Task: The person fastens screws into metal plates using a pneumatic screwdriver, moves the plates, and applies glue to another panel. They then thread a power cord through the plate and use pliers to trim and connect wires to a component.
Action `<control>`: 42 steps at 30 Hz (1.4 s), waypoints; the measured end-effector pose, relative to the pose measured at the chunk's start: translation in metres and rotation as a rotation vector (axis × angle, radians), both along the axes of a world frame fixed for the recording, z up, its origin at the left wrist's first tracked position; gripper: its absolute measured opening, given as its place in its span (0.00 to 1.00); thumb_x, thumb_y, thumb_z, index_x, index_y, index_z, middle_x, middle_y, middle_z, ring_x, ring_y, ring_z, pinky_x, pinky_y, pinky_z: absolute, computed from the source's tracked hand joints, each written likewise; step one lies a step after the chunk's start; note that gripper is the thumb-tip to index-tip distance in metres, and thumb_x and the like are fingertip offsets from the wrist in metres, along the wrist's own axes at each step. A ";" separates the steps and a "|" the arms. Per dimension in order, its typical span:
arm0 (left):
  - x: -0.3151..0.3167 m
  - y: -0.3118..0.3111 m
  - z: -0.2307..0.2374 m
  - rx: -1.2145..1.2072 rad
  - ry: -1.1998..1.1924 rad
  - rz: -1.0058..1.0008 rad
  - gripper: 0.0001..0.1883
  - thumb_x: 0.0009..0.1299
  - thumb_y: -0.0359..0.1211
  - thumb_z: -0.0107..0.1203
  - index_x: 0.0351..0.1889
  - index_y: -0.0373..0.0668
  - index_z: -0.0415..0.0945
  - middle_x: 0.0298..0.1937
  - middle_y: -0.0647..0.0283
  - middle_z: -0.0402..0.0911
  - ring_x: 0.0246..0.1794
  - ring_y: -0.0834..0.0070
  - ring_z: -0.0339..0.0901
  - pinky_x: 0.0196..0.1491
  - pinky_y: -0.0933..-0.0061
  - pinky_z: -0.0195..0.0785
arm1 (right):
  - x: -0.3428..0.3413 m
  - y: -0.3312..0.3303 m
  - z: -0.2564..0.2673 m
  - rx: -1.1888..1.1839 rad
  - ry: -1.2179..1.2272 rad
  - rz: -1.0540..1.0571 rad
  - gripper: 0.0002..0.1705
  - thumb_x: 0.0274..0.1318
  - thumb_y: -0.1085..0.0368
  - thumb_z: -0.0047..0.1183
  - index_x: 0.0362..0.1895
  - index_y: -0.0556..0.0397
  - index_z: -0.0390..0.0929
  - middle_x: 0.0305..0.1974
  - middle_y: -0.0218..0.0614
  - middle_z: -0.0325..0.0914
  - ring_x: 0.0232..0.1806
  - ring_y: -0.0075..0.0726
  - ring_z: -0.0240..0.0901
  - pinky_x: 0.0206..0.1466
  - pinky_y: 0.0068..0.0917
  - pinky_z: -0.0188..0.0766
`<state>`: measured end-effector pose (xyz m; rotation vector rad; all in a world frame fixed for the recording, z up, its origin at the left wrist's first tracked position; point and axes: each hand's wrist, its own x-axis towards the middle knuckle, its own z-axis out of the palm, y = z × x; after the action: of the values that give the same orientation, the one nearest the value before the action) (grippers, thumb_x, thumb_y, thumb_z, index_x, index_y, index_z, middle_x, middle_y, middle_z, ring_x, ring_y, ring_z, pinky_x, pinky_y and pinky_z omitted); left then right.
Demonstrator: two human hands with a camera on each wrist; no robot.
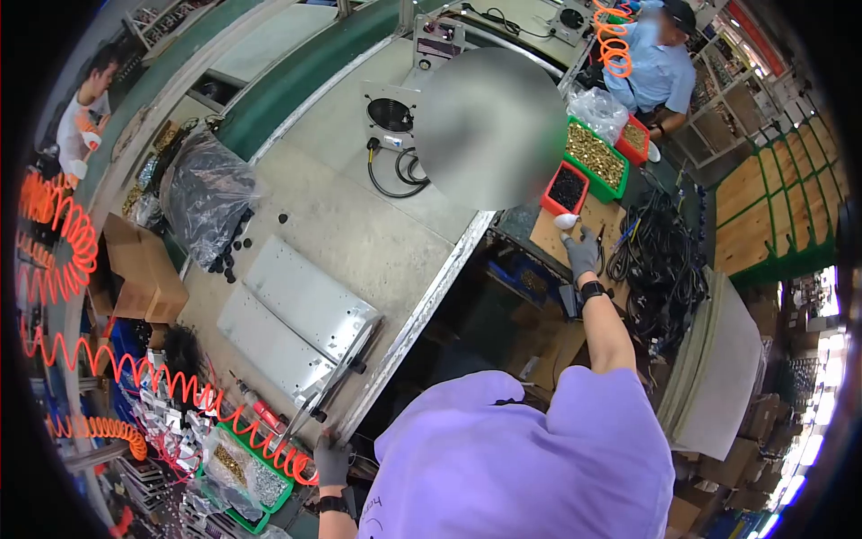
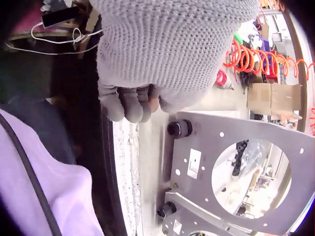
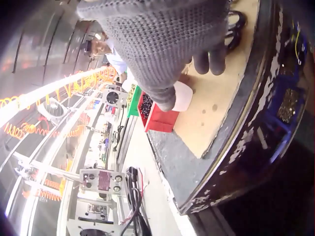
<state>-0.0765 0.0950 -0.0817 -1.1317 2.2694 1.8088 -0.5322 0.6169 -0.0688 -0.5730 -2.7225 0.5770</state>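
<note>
My left hand (image 1: pixel 332 463), in a grey knit glove, is at the bench's front edge beside two metal panels (image 1: pixel 296 314). In the left wrist view its fingers (image 2: pixel 130 105) hang loosely over the worn edge, just short of a black round foot (image 2: pixel 179 129) on a panel with a big round hole. My right hand (image 1: pixel 582 253), gloved too, reaches over a brown board with fingers spread. Its thumb overlaps a small white cup-like thing (image 3: pixel 182 96) against a red bin (image 3: pixel 162 120) of small black parts; the other fingers stand apart from it.
A green bin (image 1: pixel 597 160) of brass-coloured parts stands behind the red one. Black cables (image 1: pixel 660 260) heap at the right. Orange coiled hoses (image 1: pixel 171 377) and a red power driver (image 1: pixel 259 409) are at the left. A fan unit (image 1: pixel 391 115) sits farther back, and two other people are beyond.
</note>
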 end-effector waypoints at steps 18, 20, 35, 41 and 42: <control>-0.024 0.034 0.018 0.778 -0.152 0.742 0.07 0.66 0.36 0.44 0.37 0.44 0.68 0.25 0.65 0.70 0.23 0.75 0.65 0.29 0.72 0.61 | -0.021 -0.059 0.005 -0.898 -0.045 0.184 0.21 0.53 0.62 0.47 0.49 0.60 0.62 0.33 0.35 0.69 0.36 0.35 0.69 0.44 0.29 0.66; -0.033 0.045 0.029 0.752 -0.196 0.792 0.06 0.67 0.35 0.43 0.36 0.44 0.69 0.25 0.66 0.70 0.24 0.76 0.65 0.30 0.73 0.62 | -0.016 -0.102 0.040 -0.433 0.095 0.635 0.20 0.53 0.64 0.46 0.50 0.59 0.64 0.41 0.44 0.69 0.46 0.36 0.65 0.53 0.30 0.60; 0.054 0.191 0.081 0.790 0.020 1.324 0.07 0.66 0.34 0.43 0.36 0.45 0.70 0.28 0.65 0.74 0.27 0.73 0.71 0.29 0.69 0.67 | -0.009 -0.382 0.065 -0.466 -0.687 2.108 0.20 0.46 0.63 0.51 0.48 0.41 0.71 0.39 0.37 0.72 0.38 0.45 0.72 0.40 0.34 0.69; 0.073 0.253 0.068 0.801 -0.080 1.481 0.09 0.65 0.33 0.44 0.41 0.44 0.69 0.30 0.65 0.74 0.28 0.73 0.73 0.31 0.71 0.69 | 0.015 -0.420 0.053 -0.137 -0.698 2.343 0.18 0.48 0.63 0.49 0.47 0.36 0.73 0.33 0.34 0.70 0.33 0.42 0.70 0.37 0.34 0.68; 0.069 0.258 0.070 0.804 -0.075 1.496 0.09 0.65 0.33 0.44 0.41 0.44 0.69 0.30 0.65 0.74 0.28 0.73 0.73 0.31 0.71 0.69 | 0.019 -0.424 0.053 -0.081 -0.708 2.381 0.17 0.48 0.63 0.49 0.46 0.36 0.74 0.32 0.34 0.69 0.34 0.41 0.70 0.37 0.34 0.68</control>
<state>-0.0071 0.3527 -0.0122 -2.7089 0.1240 2.3510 -0.5128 0.1933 -0.0158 3.1696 -2.2408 0.7571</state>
